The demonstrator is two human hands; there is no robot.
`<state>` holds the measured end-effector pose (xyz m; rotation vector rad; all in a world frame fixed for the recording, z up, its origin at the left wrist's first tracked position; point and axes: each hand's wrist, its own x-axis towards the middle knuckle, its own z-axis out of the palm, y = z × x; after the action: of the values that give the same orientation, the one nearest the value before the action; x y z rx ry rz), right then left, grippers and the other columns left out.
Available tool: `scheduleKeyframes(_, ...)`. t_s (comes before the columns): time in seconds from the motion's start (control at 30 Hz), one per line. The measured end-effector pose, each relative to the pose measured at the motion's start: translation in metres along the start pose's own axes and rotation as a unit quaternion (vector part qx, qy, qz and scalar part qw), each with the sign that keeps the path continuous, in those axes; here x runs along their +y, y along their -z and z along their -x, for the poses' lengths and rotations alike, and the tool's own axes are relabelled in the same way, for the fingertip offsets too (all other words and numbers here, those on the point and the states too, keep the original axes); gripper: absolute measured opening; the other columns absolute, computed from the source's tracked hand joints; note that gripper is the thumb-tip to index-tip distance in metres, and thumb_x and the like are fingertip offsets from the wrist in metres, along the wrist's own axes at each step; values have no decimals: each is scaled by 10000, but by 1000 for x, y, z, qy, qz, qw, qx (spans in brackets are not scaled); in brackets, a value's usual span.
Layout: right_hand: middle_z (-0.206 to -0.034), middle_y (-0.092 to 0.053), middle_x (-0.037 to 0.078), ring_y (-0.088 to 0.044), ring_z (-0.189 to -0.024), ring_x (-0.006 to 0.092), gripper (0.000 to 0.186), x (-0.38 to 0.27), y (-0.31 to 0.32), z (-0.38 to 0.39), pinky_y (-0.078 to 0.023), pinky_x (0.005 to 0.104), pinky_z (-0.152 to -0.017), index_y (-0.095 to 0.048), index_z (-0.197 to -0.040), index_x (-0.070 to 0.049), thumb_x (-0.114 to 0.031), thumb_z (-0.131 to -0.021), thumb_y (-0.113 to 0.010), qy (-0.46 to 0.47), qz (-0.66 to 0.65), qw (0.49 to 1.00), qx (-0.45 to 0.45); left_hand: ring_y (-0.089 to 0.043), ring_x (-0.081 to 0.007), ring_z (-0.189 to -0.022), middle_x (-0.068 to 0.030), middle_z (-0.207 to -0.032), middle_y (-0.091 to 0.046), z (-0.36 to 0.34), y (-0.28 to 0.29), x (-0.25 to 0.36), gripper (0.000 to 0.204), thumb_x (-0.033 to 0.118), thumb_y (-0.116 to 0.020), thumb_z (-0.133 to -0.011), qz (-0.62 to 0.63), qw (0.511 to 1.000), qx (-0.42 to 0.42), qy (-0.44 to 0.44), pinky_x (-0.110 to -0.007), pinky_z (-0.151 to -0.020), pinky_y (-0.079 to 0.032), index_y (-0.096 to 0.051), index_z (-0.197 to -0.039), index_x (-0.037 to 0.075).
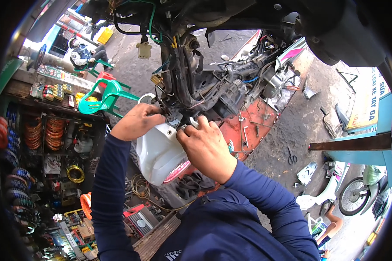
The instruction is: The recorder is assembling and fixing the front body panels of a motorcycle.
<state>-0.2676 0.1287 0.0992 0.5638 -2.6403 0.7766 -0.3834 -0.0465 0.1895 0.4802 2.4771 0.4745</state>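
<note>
A white panel (154, 150) is at the person's hands, under the front of a stripped motorbike (178, 76). A round red-and-white decal (177, 171) with letters curves along its lower edge, partly hidden by the right arm. Small pale lettering and a striped logo (173, 255) mark the dark blue jacket (213, 222). At the far right a yellow-and-white signboard (365, 106) carries blue and red capitals, cut by the edge of view.

The left hand (144, 122) is narrow, fingers bent in over the panel's upper left edge; with the fingertips tucked away, I can't tell whether it grips. The right hand (209, 145) is curled closed on the panel's upper right corner. Bike frame and cables crowd the far side of both hands, leaving little room there. The red platform (253, 126) sits just right of them, with metal tools along it. Beyond its right edge the rough grey ground (272, 161) opens wider, scissors (292, 155) lying there, well apart from the hands.

The panel is glossy, smooth and hollowed, with a round hole near its top. A moulded green plastic chair (106, 96) stands far left; nearer, ringed orange coils (55, 132) fill a dark shelf (43, 112).
</note>
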Motion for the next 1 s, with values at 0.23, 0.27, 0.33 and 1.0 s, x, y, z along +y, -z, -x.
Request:
scheduleKeyframes(0.23,-856,-610,27,-526,-892,273,184,-3,-2,5,-437,367,-727,-627,-938,-79,-107,-766,-566,-10,-14,1000,15,-622,-358,-999,-276,-999,-646,6,-17,-13,735,497,-792,-672,-67,994,74,-46,-351,-918,-458,-646,-1053,-115)
scheduleKeyframes(0.27,-852,-606,26,-526,-890,273,185,-5,-3,5,-437,369,-729,-625,-938,-80,-103,-764,-566,-8,-9,1000,19,-623,-353,-1008,-277,-1013,-646,4,-20,-17,789,523,-815,-638,-103,991,80,-40,-350,-926,-456,-644,-1063,-120)
scheduleKeyframes(0.33,-853,-607,25,-526,-890,273,189,-6,-3,5,-435,369,-730,-624,-942,-82,-99,-763,-567,-8,-7,1000,22,-630,-331,-1002,-256,-1018,-656,4,-28,-19,755,507,-808,-651,-120,985,120,-29,-350,-917,-459,-650,-1066,-104)
scheduleKeyframes(1.0,-866,-599,23,-508,-874,262,154,-6,-11,11,-402,362,-729,-628,-922,-89,-127,-786,-567,-16,-24,999,42,-671,-368,-888,-205,-887,-696,-6,-42,27,564,456,-793,-586,-177,966,155,105,-404,-798,-523,-687,-858,-27)
